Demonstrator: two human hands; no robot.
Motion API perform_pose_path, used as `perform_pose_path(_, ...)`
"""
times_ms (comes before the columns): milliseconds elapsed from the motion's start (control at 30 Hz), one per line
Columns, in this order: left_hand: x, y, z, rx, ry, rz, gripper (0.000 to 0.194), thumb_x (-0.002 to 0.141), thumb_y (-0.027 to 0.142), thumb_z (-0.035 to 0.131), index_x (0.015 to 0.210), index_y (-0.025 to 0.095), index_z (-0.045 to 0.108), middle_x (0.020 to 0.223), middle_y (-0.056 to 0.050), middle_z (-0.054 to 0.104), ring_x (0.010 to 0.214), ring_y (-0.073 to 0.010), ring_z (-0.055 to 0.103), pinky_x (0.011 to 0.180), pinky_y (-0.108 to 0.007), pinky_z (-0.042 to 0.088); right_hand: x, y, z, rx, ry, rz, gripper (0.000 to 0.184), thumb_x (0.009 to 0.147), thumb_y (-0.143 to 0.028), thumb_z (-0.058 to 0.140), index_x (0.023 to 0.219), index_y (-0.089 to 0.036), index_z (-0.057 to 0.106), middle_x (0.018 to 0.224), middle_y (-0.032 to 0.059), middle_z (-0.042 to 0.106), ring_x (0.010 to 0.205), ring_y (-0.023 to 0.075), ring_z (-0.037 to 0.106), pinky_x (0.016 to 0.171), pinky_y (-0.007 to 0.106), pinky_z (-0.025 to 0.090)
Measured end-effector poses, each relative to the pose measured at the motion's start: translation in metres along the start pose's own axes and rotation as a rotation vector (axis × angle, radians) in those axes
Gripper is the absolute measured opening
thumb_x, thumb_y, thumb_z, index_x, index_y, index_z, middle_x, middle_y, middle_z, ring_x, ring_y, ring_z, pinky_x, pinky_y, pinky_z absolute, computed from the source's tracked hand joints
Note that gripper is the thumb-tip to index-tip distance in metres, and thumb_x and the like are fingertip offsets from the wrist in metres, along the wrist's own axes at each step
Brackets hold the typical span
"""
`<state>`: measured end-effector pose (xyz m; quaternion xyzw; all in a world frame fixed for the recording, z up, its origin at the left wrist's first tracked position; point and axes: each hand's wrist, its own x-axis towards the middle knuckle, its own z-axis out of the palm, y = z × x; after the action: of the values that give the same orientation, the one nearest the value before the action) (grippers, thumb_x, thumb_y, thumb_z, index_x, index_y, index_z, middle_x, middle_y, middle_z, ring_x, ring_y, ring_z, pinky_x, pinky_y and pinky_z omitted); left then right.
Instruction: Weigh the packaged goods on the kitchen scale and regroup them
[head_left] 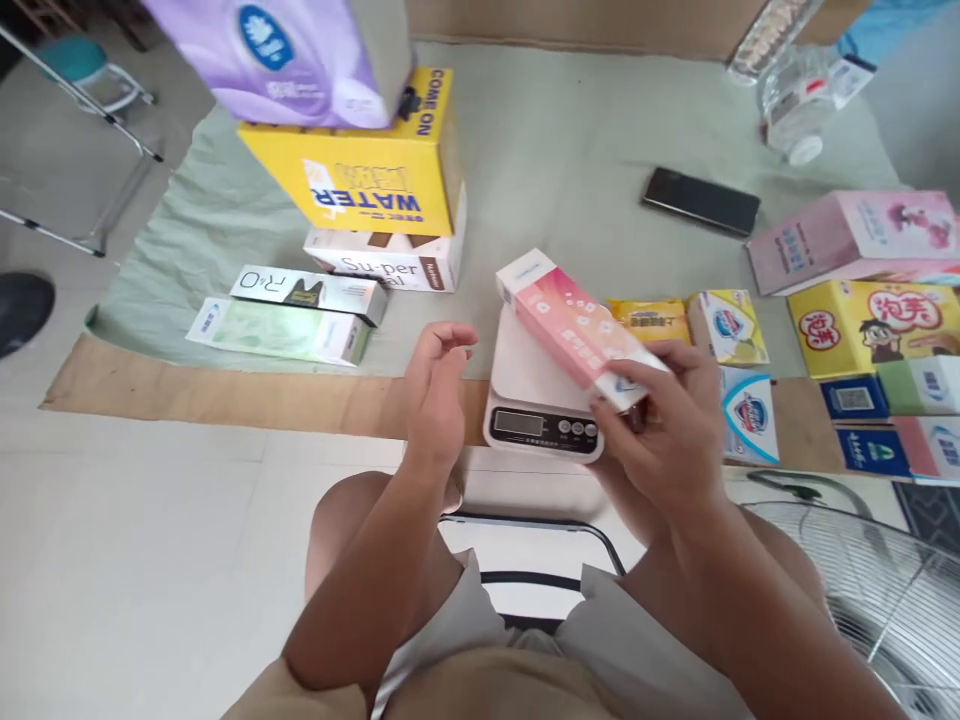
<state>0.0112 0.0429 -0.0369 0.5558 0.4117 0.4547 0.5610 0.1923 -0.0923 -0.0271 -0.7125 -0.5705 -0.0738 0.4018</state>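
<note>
A long pink box with white ends (566, 325) is gripped at its near right end by my right hand (667, 420). It slants over a white kitchen scale (517, 375) at the table's front edge; whether it touches the scale I cannot tell. Left of the scale, my left hand (442, 390) is raised with nothing in it, its fingers curved and the thumb apart. Past my right hand lie a yellow packet (652, 318), a yellow-and-white soap box (727, 327) and a blue-and-white soap box (750, 415), the packet partly hidden.
On the left, a purple pack (315, 70) tops a yellow box (360, 180) and a white box (442, 265). Two slim boxes, white (300, 287) and green (277, 330), lie nearer. A phone (701, 200), plastic bottle (799, 110) and stacked boxes (870, 320) occupy the right. A fan (885, 590) stands below.
</note>
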Motion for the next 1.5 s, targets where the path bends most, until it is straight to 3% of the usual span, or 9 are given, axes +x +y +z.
perform_pose_path(133,0.004,-0.01,0.009,0.152,-0.006,0.089,0.022,0.091,0.038,0.056,0.104,0.025,0.068,0.112,-0.006,0.068,0.115,-0.024,0.064,0.104,-0.038,0.05,-0.008,0.006,-0.004,0.018,-0.022,-0.031,0.033,0.091,-0.037,0.072,0.122,-0.024,0.071,0.125,0.0145,0.059,0.116,0.031,0.064,0.089,0.046,0.061)
perform_pose_path(367,0.012,-0.013,0.016,0.349,-0.054,0.272,0.034,0.078,0.019,0.058,0.109,0.028,0.068,0.129,-0.007,0.067,0.135,-0.0266,0.06,0.113,-0.042,0.048,-0.006,0.008,-0.011,0.091,0.054,0.106,0.026,0.096,-0.029,0.062,0.119,-0.02,0.068,0.118,0.0152,0.069,0.112,0.0271,0.068,0.098,0.043,0.059)
perform_pose_path(567,0.022,-0.016,0.027,0.293,-0.073,0.22,0.03,0.085,0.027,0.064,0.115,0.029,0.069,0.146,-0.007,0.066,0.144,-0.0287,0.057,0.124,-0.047,0.042,-0.002,-0.006,0.0,0.013,-0.148,0.083,0.045,0.095,-0.037,0.066,0.136,-0.018,0.068,0.148,0.021,0.064,0.13,0.0339,0.065,0.108,0.049,0.057)
perform_pose_path(733,0.021,-0.012,0.039,0.312,-0.099,0.242,0.034,0.089,0.047,0.074,0.116,0.027,0.072,0.142,-0.008,0.07,0.143,-0.0318,0.06,0.127,-0.051,0.042,0.005,-0.005,0.007,0.026,-0.311,0.11,0.047,0.097,-0.029,0.064,0.142,-0.018,0.068,0.151,0.0212,0.064,0.126,0.0323,0.068,0.105,0.047,0.059)
perform_pose_path(900,0.005,0.013,0.058,0.25,-0.147,0.291,0.034,0.091,0.052,0.078,0.119,0.034,0.075,0.148,-0.004,0.069,0.146,-0.0305,0.059,0.128,-0.05,0.044,0.003,0.0,-0.006,0.032,-0.065,0.107,0.042,0.095,-0.025,0.063,0.135,-0.02,0.073,0.145,0.0171,0.069,0.12,0.0275,0.07,0.103,0.041,0.06)
perform_pose_path(1000,-0.012,0.037,0.088,0.128,-0.211,0.218,0.04,0.083,0.048,0.086,0.119,0.034,0.076,0.144,-0.002,0.071,0.132,-0.0266,0.068,0.114,-0.042,0.057,-0.007,0.011,-0.026,-0.02,0.181,0.074,0.039,0.096,-0.022,0.062,0.133,-0.023,0.072,0.143,0.0153,0.069,0.123,0.0247,0.069,0.106,0.039,0.058)
perform_pose_path(1100,-0.027,0.055,0.138,0.044,-0.355,-0.012,0.044,0.084,0.049,0.085,0.121,0.031,0.071,0.134,-0.006,0.074,0.113,-0.0245,0.076,0.089,-0.035,0.066,-0.02,0.03,-0.046,-0.069,0.396,0.076,0.037,0.096,-0.021,0.064,0.132,-0.024,0.068,0.141,0.0157,0.069,0.127,0.0251,0.069,0.107,0.04,0.059)
perform_pose_path(1300,-0.04,0.062,0.225,0.094,-0.495,-0.313,0.048,0.083,0.042,0.084,0.121,0.028,0.057,0.117,-0.005,0.077,0.09,-0.0207,0.079,0.073,-0.032,0.066,-0.032,0.059,-0.081,-0.08,0.531,0.207,0.034,0.095,-0.03,0.061,0.128,-0.022,0.066,0.139,0.0181,0.063,0.127,0.0308,0.066,0.105,0.049,0.058)
perform_pose_path(1500,-0.05,0.075,0.28,0.435,-0.567,-0.492,0.04,0.089,0.019,0.074,0.124,0.024,0.057,0.112,-0.006,0.077,0.08,-0.017,0.076,0.07,-0.03,0.062,-0.031,0.05,-0.108,0.101,0.709,0.069,0.018,0.089,-0.021,0.053,0.102,-0.021,0.066,0.115,0.0105,0.067,0.119,0.0259,0.067,0.102,0.043,0.058)
